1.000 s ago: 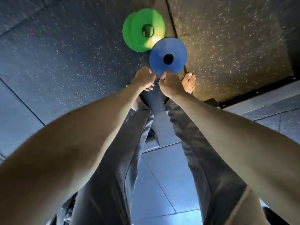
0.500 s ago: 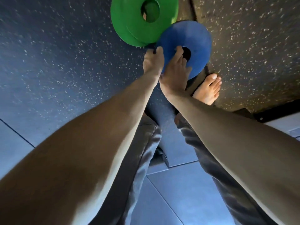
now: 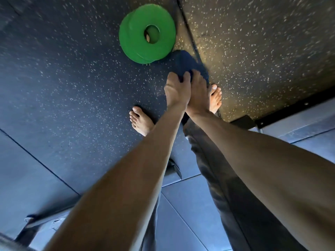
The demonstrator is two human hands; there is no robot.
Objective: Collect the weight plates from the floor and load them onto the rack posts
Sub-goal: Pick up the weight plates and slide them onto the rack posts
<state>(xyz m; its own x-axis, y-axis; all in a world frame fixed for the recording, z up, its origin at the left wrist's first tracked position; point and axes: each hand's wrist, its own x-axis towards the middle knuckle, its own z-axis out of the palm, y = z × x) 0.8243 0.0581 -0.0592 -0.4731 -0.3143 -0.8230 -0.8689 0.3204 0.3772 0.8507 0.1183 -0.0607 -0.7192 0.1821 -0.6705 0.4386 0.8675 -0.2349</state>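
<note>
A: Where's the blue plate (image 3: 188, 65)?
B: Tilted on edge, dark and blurred, just right of the green plates (image 3: 146, 33) lying stacked on the floor (image 3: 72, 78).
A: The grip?
B: Left hand (image 3: 176, 91) and right hand (image 3: 198, 95) both closed on its near rim, side by side, touching.
A: Feet?
B: Bare. Left foot (image 3: 140, 121) left of the arms, right foot (image 3: 215, 98) beside the hands.
</note>
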